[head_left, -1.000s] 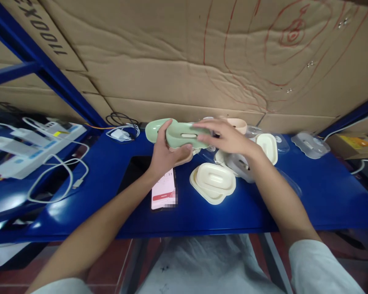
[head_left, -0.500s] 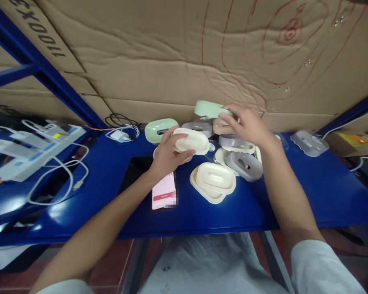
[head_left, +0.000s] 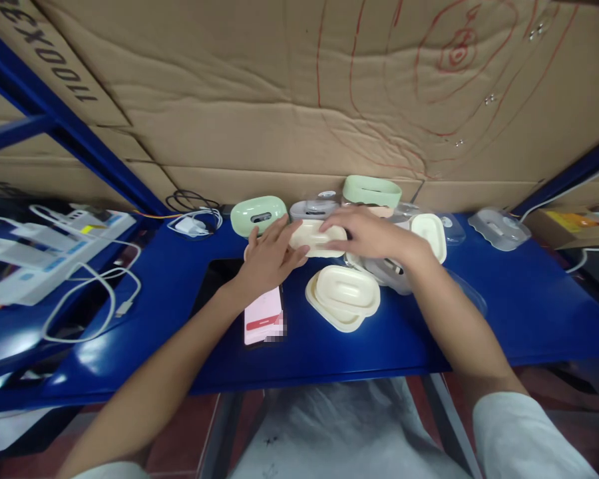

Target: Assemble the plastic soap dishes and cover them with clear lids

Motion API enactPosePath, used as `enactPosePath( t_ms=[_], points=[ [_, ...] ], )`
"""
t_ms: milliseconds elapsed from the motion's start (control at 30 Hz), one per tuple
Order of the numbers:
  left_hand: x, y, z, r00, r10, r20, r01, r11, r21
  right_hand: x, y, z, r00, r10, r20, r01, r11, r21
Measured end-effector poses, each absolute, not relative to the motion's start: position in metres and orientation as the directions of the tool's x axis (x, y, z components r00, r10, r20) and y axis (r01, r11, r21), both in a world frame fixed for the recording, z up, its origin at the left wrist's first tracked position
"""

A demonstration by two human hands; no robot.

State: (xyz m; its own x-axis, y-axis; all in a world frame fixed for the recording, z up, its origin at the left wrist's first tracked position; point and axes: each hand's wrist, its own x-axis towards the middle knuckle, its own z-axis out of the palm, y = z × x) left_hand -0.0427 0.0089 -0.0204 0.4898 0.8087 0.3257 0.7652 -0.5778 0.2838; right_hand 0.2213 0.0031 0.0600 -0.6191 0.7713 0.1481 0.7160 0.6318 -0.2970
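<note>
A cream oval plastic piece [head_left: 318, 238], shaped like a shallow lid, is held level above the blue table between both hands. My left hand [head_left: 272, 258] grips its left end, fingers over the top and thumb at the near edge. Around its right end closes my right hand [head_left: 368, 233], the fingers bent onto the top. Below it lie two stacked cream pieces [head_left: 348, 291]. Behind stands a green oval shell [head_left: 258, 216] with a slot. A green oval ring [head_left: 372, 191] rests on the pile beyond my right hand. Grey translucent pieces [head_left: 313, 210] lie partly hidden by the hands.
A phone with a pink screen [head_left: 263, 313] lies near the left forearm, with a dark flat device [head_left: 214, 286] beside it. A power strip [head_left: 60, 256] and white cables fill the left. Clear plastic covers [head_left: 499, 229] lie at the right. Cardboard [head_left: 229, 100] walls the back.
My right hand has let go of the green ring, which now rests on the pile at the back. It has come down and left onto the cream piece in my left hand.
</note>
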Motion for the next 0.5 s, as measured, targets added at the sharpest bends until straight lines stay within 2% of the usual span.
enactPosePath(
  t_ms=[100,200,267,367,500],
  points=[
    [-0.053,0.011,-0.005,0.533,0.784,0.319,0.748,-0.612,0.256,0.197,-0.006,0.053,-0.614,0.79,0.007,0.765,0.597,-0.241],
    [-0.059,0.007,0.008,0.574,0.773,0.27,0.776,-0.619,0.123,0.19,-0.01,0.054,-0.554,0.829,-0.074,0.83,0.542,-0.134],
    [-0.059,0.003,0.012,0.618,0.759,0.204,0.774,-0.633,0.013,0.192,-0.011,0.058,-0.531,0.843,-0.091,0.846,0.522,-0.105],
    [-0.056,-0.001,0.01,0.703,0.701,0.124,0.712,-0.693,-0.116,0.2,-0.013,0.065,-0.511,0.853,-0.103,0.858,0.501,-0.113],
    [-0.057,0.0,0.005,0.704,0.695,0.146,0.71,-0.695,-0.114,0.204,-0.016,0.067,-0.478,0.867,-0.14,0.876,0.458,-0.153]
  ],
)
